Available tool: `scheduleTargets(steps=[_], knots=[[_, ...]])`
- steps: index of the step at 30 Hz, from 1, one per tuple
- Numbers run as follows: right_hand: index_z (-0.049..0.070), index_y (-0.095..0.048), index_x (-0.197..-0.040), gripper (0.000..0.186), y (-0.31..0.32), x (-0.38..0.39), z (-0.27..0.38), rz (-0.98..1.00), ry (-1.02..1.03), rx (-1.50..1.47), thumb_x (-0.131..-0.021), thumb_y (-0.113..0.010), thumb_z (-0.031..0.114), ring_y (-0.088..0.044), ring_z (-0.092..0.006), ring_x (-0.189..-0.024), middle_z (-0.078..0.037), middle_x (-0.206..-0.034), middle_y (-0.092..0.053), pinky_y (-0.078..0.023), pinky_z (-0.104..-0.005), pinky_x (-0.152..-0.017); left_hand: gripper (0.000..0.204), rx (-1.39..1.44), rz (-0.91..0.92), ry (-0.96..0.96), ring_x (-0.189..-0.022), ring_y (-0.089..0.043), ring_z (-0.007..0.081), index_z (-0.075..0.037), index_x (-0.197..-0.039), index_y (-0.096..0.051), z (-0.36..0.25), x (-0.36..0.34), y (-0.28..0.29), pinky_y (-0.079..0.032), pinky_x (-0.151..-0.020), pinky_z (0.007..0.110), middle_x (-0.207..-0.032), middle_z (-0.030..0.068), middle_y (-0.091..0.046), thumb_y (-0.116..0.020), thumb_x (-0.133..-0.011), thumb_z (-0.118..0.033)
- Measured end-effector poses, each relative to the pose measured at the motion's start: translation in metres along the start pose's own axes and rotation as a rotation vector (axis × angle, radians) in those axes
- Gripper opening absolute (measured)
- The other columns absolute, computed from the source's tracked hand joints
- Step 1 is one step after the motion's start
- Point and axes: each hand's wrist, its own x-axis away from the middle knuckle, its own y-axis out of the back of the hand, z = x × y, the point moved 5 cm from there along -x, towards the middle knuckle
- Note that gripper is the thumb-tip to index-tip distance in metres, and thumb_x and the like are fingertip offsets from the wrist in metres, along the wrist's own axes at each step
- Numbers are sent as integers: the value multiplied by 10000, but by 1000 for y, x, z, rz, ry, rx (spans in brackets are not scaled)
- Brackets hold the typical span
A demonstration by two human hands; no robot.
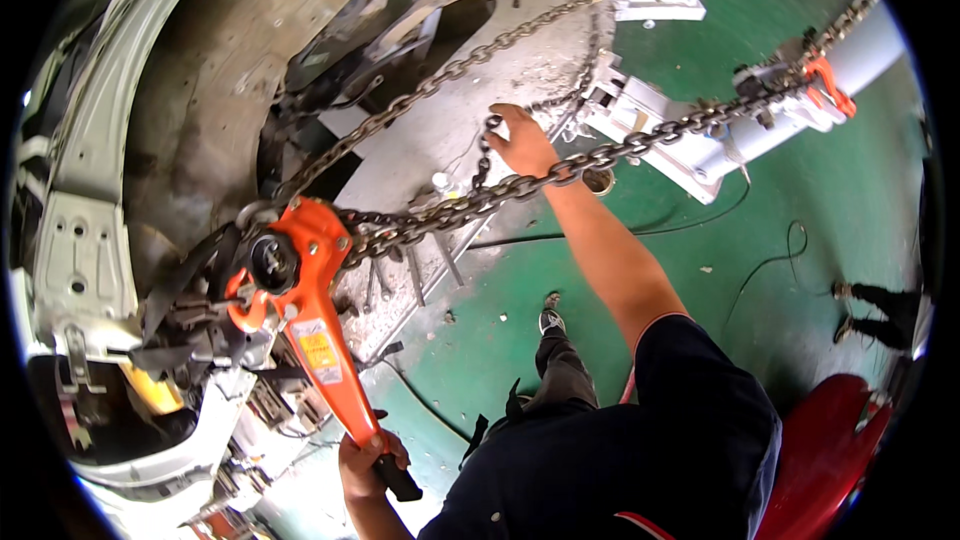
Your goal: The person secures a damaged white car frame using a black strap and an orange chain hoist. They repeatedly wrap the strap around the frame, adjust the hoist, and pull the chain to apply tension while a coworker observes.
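Observation:
At the lower left, my left hand (368,462) is wrapped round the lower end of the lever of an orange lever hoist (322,325), near its black grip. The hoist's body, with a round black knob, hangs beside the car body, and chains run from it to the upper right. My right hand (522,143) reaches out past the taut load chain (610,153). Its fingers and thumb close on the slack hoist chain (482,172), which drops from them toward the hoist. The forearm passes under the taut chain.
A stripped car body (200,90) fills the left side. Another chain (445,75) stretches above a dusty metal platform (530,45). At the right stand a grey post (860,60) with an orange hook (828,88) and a red panel (825,460). Cables (650,232) cross the green floor; another person's legs (880,315) show.

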Motion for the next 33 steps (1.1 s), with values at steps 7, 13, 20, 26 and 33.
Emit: scheduleTargets(steps=[7, 13, 20, 26, 33], knots=[[33, -667, -1003, 133, 19, 119, 49, -86, -54, -242, -871, -674, 54, -686, -294, -867, -140, -962, -699, -541, -368, -759, 612, 24, 31, 10, -508, -589, 255, 96, -1241, -471, 6, 5, -12, -499, -513, 365, -684, 143, -624, -775, -863, -277], [38, -667, -960, 91, 1, 303, 92, 376, -385, -259, -888, -658, 94, -681, -271, -812, -134, -935, -693, -543, -382, -723, 469, 130, 156, 11, -604, -632, 261, 86, -1214, -511, 11, 3, -28, -510, -580, 359, -750, 158, -644, -714, -926, -222], [28, -696, -997, 219, -19, 434, 42, 832, -565, -129, -901, -666, 223, -725, -299, -906, -142, -943, -745, -562, -390, -798, 396, 130, 265, -12, -628, -633, 242, 61, -1226, -512, 8, 3, -26, -516, -619, 350, -772, 151, -644, -658, -976, -209], [33, -657, -1175, 377, -5, 370, 106, 876, -787, -403, -1000, -609, 363, -713, -252, -990, -126, -1075, -736, -559, -390, -872, 400, 91, 345, -84, -699, -646, 236, 48, -1232, -510, 14, -4, -24, -513, -670, 329, -815, 145, -656, -614, -1005, -265], [11, -531, -1351, 414, -5, 346, 333, 1144, -651, -1027, -1036, -563, 277, -686, -218, -977, -115, -1045, -700, -543, -358, -891, 344, -19, 313, -369, -969, -613, 134, -3, -1193, -608, 27, -8, -27, -484, -891, 285, -1048, 68, -683, -544, -1064, -315]])
